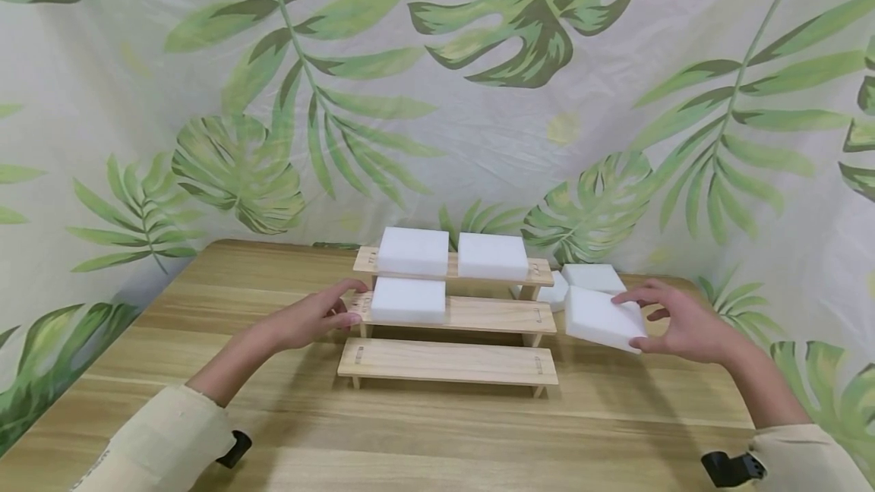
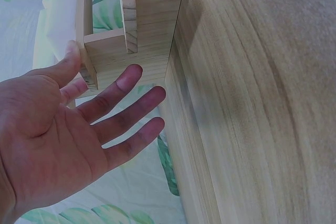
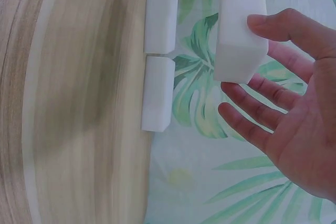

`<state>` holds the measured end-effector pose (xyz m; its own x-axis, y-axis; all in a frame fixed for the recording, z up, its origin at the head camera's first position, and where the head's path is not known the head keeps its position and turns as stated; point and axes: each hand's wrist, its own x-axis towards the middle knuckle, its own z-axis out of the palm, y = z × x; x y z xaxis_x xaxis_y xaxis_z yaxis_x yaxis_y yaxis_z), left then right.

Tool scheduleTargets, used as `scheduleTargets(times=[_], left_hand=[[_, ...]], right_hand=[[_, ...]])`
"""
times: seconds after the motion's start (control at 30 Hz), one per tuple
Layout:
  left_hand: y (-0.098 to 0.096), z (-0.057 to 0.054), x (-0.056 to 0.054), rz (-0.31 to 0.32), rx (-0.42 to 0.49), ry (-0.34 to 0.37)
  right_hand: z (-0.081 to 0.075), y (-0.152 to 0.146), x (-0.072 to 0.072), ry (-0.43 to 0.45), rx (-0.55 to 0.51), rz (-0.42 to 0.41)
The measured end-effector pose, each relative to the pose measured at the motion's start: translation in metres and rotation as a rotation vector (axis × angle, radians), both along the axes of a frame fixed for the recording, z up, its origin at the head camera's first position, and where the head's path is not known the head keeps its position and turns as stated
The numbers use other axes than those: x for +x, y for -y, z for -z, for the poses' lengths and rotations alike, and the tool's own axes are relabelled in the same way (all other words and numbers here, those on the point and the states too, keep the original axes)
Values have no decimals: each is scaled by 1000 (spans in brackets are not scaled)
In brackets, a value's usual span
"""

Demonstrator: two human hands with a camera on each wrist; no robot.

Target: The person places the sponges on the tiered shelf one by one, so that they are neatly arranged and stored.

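A three-step wooden rack (image 1: 447, 359) stands on the table, two white foam blocks (image 1: 413, 250) on its top step and one white block (image 1: 409, 300) at the left of the middle step. My left hand (image 1: 307, 317) pinches the left end of that middle step between thumb and forefinger; its other fingers (image 2: 131, 116) spread out free. To the right of the rack, my right hand (image 1: 683, 325) holds another white foam block (image 1: 601, 317) by its right edge, thumb on one face and fingers on the other. In the right wrist view this block (image 3: 241, 30) hangs above the table.
Behind the held block, two more white blocks (image 3: 158, 94) lie on the wooden table (image 1: 437, 439) at the rack's right. A leaf-patterned cloth (image 1: 478, 135) hangs along the table's back edge. The lowest step (image 1: 410, 359) faces me.
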<state>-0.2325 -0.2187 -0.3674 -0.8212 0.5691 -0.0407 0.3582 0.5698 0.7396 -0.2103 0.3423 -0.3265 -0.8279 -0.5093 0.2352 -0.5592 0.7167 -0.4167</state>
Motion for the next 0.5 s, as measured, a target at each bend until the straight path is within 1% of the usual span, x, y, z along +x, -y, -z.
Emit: scheduleTargets(times=[0.13,0.5], left_hand=[[0,0,0,1,0,0],[1,1,-1,-4,9,-3]], right_hand=[[-1,2,1,-1,-9,0],[-5,8,5,-21,-42,-51]])
